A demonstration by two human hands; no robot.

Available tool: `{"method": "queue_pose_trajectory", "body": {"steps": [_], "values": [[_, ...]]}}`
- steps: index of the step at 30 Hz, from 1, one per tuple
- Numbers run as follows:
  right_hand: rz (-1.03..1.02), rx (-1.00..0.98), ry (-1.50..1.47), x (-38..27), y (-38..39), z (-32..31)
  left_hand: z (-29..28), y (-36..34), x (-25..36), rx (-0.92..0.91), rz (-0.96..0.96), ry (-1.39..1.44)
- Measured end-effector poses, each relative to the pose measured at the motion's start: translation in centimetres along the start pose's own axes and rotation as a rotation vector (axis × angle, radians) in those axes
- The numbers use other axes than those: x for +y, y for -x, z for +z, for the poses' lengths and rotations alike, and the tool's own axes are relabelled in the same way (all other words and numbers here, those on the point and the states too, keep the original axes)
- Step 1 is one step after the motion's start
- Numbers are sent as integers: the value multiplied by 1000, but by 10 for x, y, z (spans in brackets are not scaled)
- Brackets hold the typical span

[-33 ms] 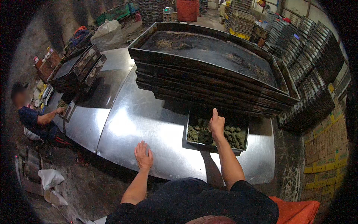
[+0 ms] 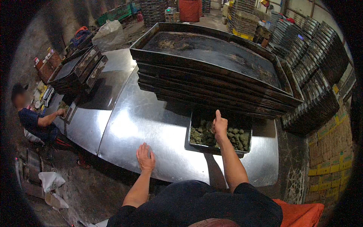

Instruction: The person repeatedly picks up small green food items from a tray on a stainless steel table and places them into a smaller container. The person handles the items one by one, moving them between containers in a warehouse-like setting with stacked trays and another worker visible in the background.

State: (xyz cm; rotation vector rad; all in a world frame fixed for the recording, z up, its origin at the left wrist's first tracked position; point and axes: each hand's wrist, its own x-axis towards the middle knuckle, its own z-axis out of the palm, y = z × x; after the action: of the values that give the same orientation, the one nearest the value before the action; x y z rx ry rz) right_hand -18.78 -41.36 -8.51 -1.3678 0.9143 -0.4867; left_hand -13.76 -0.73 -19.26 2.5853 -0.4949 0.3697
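Observation:
My left hand (image 2: 145, 156) lies on the shiny metal table (image 2: 151, 128), palm down, with its fingers stretched out and nothing in it. To the right, my right hand (image 2: 220, 126) is over a dark rectangular tray (image 2: 189, 133) of rough grey-green lumps (image 2: 235, 138). One digit points upward and the other fingers are curled in. Whatever they may hold is hidden. Just beyond the tray rises a stack of large, blackened metal trays (image 2: 211, 72). Its overhang shades the tray's far end.
Farther left at the same table, a person (image 2: 36, 117) works with a hand near a small frame. A smaller stack of dark trays (image 2: 77, 70) stands beyond them. Tall tray stacks (image 2: 317, 60) line the right side, above yellow-banded cardboard (image 2: 329, 151). Orange cloth (image 2: 298, 213) is at lower right.

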Motion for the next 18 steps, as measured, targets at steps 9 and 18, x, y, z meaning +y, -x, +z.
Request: {"method": "queue_pose_trajectory", "body": {"steps": [9, 18], "values": [[204, -262, -315, 2, 3, -9, -4, -1, 4, 3, 0, 35], [-30, -365, 100, 19, 1, 7, -5, 1, 1, 10, 4, 23]]}}
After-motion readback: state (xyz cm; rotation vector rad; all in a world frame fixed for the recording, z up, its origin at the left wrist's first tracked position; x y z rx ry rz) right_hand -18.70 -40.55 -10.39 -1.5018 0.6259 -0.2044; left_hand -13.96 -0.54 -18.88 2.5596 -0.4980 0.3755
